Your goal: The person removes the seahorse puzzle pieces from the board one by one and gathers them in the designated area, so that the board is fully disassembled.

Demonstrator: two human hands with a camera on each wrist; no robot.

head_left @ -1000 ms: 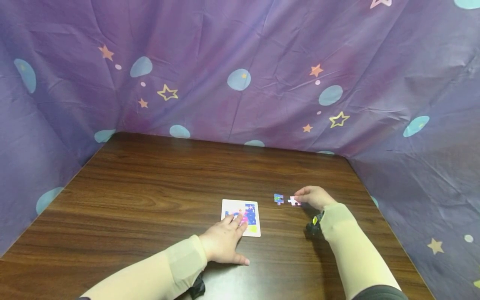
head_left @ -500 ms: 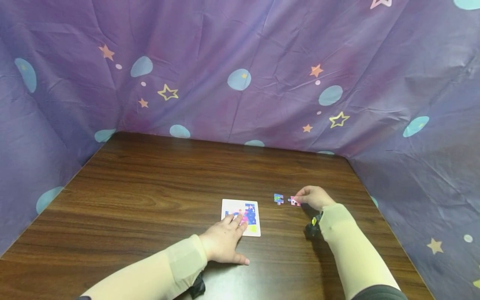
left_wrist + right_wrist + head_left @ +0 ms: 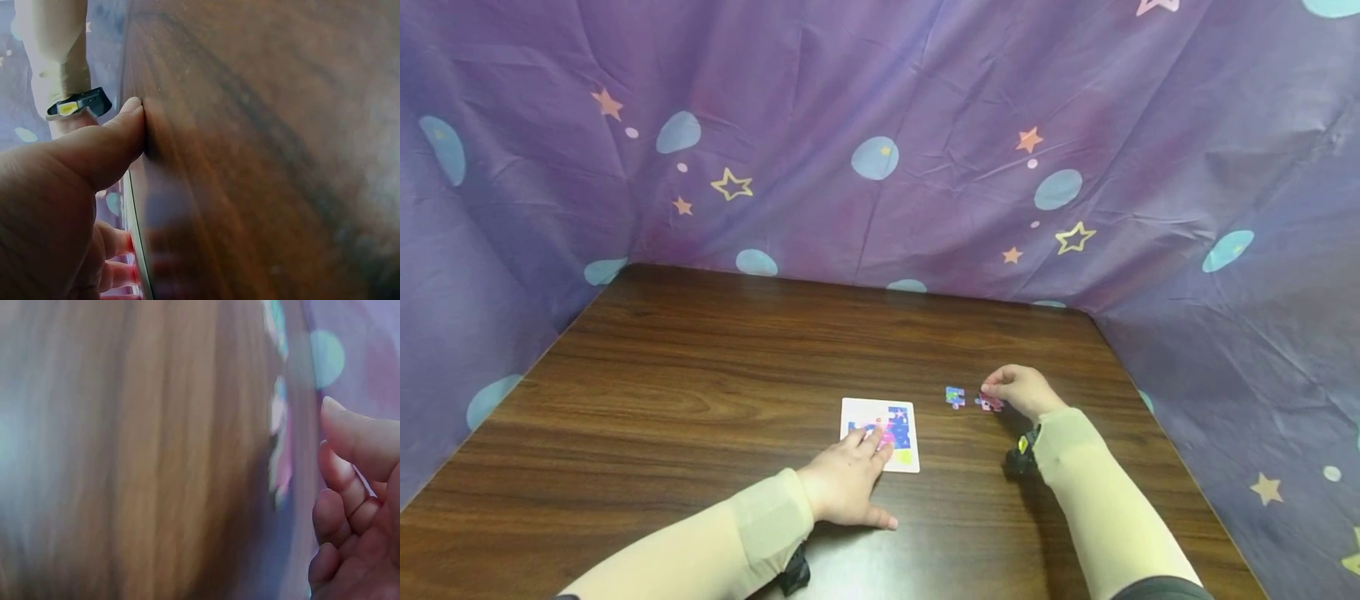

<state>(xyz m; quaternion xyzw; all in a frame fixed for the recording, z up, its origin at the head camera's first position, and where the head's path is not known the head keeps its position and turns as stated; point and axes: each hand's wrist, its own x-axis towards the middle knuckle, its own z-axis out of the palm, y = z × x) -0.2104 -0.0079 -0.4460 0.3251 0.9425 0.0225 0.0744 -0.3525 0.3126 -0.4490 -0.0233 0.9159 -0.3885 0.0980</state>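
My left hand [image 3: 846, 483] lies with spread fingers over the lower left of a small white-framed jigsaw board [image 3: 857, 408], covering part of its blue, pink and yellow picture. In the left wrist view the thumb [image 3: 119, 140] touches the tabletop beside the board's edge [image 3: 139, 237]. To the right of the board a pink puzzle piece [image 3: 991, 404] lies on the table. Just above it is my right hand [image 3: 1021, 390], fingers loosely bent and holding nothing. The right wrist view shows its fingertips apart from the piece [image 3: 283, 450]. A blue-green puzzle piece [image 3: 955, 397] lies left of the pink one.
The brown wooden table [image 3: 737, 358] spreads out around the board. A purple curtain [image 3: 805, 150] printed with stars and blue ovals hangs along its back and sides. Dark wrist devices [image 3: 1021, 457] sit below both cuffs.
The pink piece has gone from lighter-looking to deeper pink under the right fingers. My right hand has since let go and risen slightly leftward. The left hand stays put.
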